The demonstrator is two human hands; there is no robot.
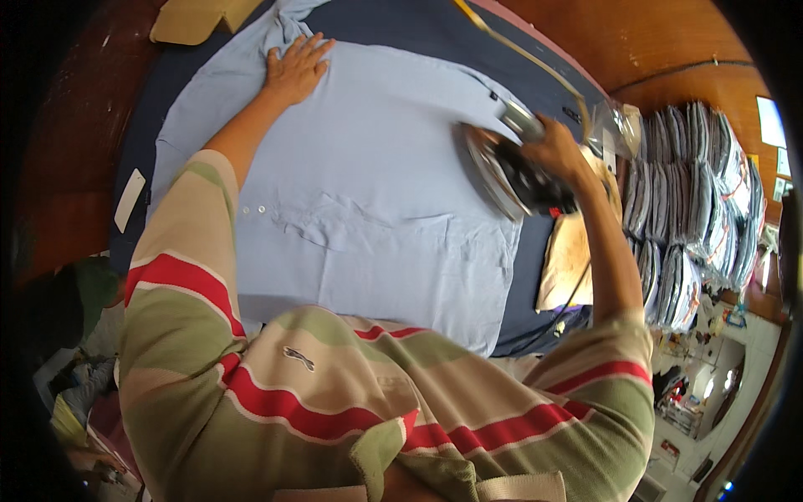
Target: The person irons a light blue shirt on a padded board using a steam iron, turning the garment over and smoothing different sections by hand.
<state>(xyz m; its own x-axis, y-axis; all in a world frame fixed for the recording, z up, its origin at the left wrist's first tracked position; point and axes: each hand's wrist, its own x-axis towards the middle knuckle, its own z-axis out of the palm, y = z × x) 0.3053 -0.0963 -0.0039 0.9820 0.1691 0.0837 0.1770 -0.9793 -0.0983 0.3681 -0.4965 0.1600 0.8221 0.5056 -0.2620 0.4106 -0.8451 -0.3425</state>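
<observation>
A light blue shirt [376, 134] lies spread over a dark navy ironing surface [134, 159]. Its upper part looks smooth, while creases run across the part nearer me, and two small buttons show at the left. My left hand [297, 71] rests flat on the far left of the cloth, fingers spread. On the right, my right hand [554, 146] is wrapped round the handle of an iron [523, 171]. The iron is tilted at the shirt's right edge, its metal soleplate partly showing; whether it touches the cloth I cannot tell.
Stacks of folded garments in clear plastic [686, 184] stand at the right. A tan cloth pad [569, 259] lies beside the iron, near a dark cord. A yellowish hose [535, 58] arches over the far right. An open cardboard box [196, 18] sits at the far left, above a white card strip [130, 201].
</observation>
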